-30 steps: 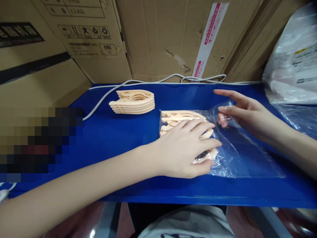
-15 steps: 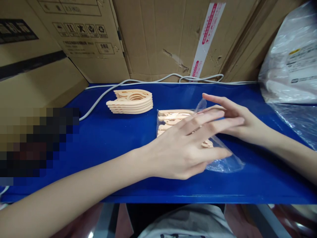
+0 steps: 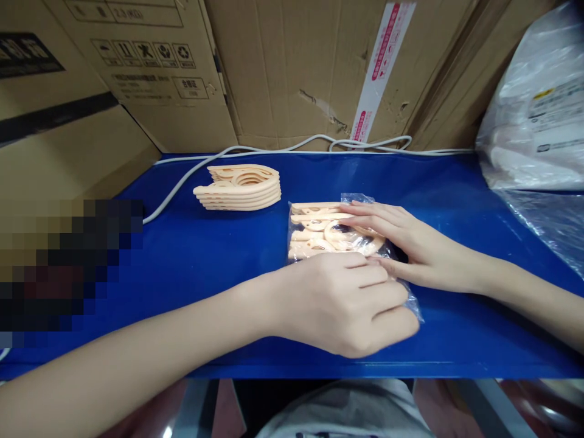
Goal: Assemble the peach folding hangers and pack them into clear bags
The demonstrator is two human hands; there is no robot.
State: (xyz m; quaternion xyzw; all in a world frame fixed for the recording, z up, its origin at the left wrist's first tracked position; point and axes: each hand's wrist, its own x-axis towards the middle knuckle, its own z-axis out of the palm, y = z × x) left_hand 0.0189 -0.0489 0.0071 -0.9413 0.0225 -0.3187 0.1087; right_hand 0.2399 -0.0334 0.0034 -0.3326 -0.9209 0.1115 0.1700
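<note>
A clear plastic bag [image 3: 314, 234] filled with peach plastic hanger-like pieces lies in the middle of the blue table [image 3: 205, 267]. My left hand [image 3: 351, 304] is at the bag's near edge, its fingers curled down on the folded plastic. My right hand [image 3: 401, 243] lies flat on top of the bag from the right, fingers stretched out and pressing the plastic onto the pieces. A loose stack of the same peach pieces [image 3: 239, 187] sits a little further back to the left, untouched.
Cardboard boxes [image 3: 292, 67] wall off the back and left of the table. A white cable [image 3: 182, 182] runs along the back edge. A large bundle in clear plastic wrap [image 3: 533, 115] sits at the right. A blurred patch covers the left side.
The bag's loose open end, spread out to the right before, is now folded over the pieces. My right hand came down flat on it and my left hand closed on the near edge.
</note>
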